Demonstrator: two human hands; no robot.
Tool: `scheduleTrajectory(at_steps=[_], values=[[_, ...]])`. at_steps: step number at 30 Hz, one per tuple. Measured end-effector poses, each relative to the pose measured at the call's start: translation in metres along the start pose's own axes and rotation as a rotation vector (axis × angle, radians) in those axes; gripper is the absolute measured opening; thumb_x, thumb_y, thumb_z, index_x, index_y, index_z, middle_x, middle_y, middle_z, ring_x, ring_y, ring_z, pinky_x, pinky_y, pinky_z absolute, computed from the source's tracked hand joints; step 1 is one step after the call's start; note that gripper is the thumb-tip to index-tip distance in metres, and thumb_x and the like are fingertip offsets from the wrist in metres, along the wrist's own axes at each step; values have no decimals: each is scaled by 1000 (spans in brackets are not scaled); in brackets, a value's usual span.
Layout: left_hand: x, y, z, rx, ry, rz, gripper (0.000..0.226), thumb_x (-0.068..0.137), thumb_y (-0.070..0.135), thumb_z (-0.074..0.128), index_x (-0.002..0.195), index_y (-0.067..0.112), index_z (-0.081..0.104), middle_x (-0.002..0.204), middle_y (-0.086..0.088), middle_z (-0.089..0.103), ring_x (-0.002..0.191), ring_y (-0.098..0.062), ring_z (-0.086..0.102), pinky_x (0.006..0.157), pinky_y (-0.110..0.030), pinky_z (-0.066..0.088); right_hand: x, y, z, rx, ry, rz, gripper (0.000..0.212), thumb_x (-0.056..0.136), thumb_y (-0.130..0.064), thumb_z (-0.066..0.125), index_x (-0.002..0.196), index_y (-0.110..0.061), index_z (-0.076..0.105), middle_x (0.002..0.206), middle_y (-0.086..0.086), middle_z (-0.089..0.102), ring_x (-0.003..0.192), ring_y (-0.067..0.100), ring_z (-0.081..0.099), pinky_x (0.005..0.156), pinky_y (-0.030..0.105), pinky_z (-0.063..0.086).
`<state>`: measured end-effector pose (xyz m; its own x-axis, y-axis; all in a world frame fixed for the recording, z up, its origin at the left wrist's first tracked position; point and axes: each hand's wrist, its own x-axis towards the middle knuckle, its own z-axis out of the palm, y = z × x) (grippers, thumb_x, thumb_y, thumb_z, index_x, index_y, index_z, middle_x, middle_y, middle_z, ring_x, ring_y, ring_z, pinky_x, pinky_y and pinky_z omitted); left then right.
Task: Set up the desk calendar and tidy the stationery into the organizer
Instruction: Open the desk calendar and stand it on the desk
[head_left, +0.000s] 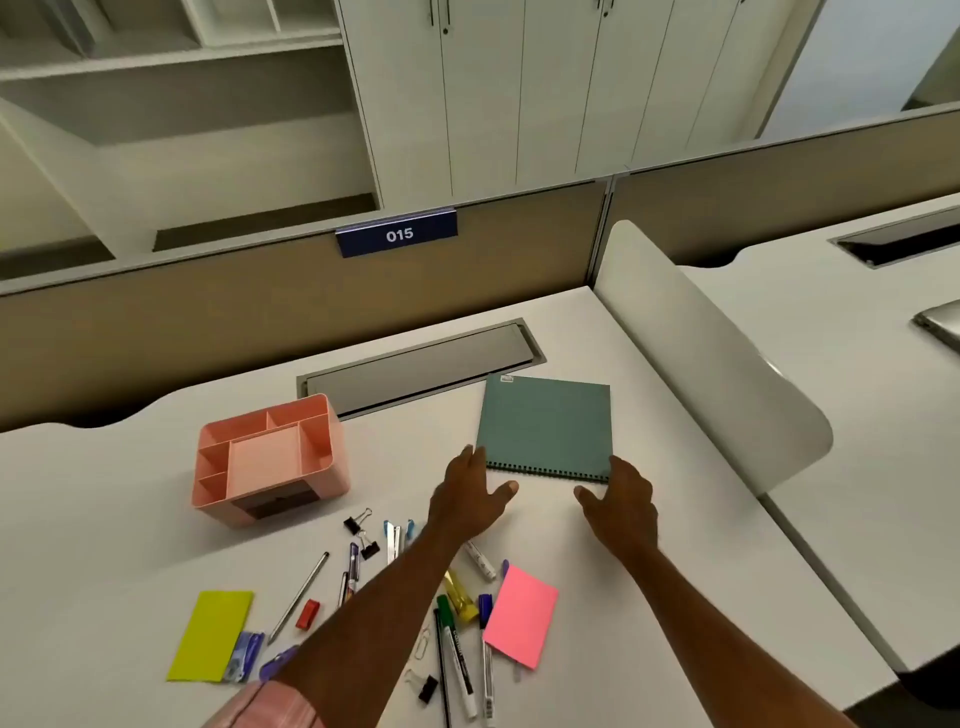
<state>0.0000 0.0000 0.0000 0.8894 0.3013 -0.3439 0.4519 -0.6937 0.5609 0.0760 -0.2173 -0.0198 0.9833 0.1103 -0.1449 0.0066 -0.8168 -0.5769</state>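
A teal spiral-bound desk calendar (545, 423) lies flat on the white desk (130, 519), its wire binding along the near edge. My left hand (470, 496) is at the calendar's near left corner, fingers spread, fingertips touching the edge. My right hand (621, 499) is at the near right corner, fingers loosely spread beside the binding. Neither hand grips anything. A pink organizer (270, 460) with several empty compartments stands to the left. Loose stationery lies in front: binder clips (361, 530), pens, a green marker (453, 649), a pencil (298, 597), pink sticky notes (521, 613) and yellow sticky notes (212, 634).
A grey cable tray lid (421, 366) is set into the desk behind the calendar. A white curved divider (696, 353) bounds the desk on the right, a beige partition with a "015" sign (397, 234) at the back. A red eraser (307, 613) lies by the pencil.
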Motion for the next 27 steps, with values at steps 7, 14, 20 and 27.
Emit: scheduleTrajectory(at_steps=[7, 14, 20, 27], values=[[21, 3, 14, -85, 99, -98, 86, 85, 65, 65, 154, 24, 34, 150, -3, 50, 141, -30, 44, 111, -53, 46, 10, 10, 7, 70, 23, 55, 58, 84, -36, 75, 136, -23, 52, 125, 1, 66, 122, 30, 57, 99, 49, 50], [24, -1, 14, -437, 165, -78, 62, 82, 49, 76, 136, 38, 49, 130, 9, 63, 123, -20, 60, 104, -43, 56, 15, 11, 6, 287, 124, 41, 55, 86, -24, 76, 137, -24, 56, 129, 2, 68, 114, 25, 64, 97, 40, 54], [18, 15, -2, -611, 340, -39, 71, 96, 22, 73, 158, 22, 38, 152, -1, 56, 138, -21, 53, 106, -31, 47, 13, -1, -11, 492, 266, -56, 55, 91, -7, 73, 142, -17, 54, 134, 2, 61, 122, 20, 59, 98, 33, 52], [26, 41, -23, -635, 504, 61, 70, 93, 26, 71, 156, 28, 40, 147, 4, 60, 136, -15, 55, 106, -31, 45, 32, -23, -34, 567, 446, -161, 52, 90, 2, 69, 139, -13, 58, 131, 2, 63, 118, 19, 62, 94, 30, 55]])
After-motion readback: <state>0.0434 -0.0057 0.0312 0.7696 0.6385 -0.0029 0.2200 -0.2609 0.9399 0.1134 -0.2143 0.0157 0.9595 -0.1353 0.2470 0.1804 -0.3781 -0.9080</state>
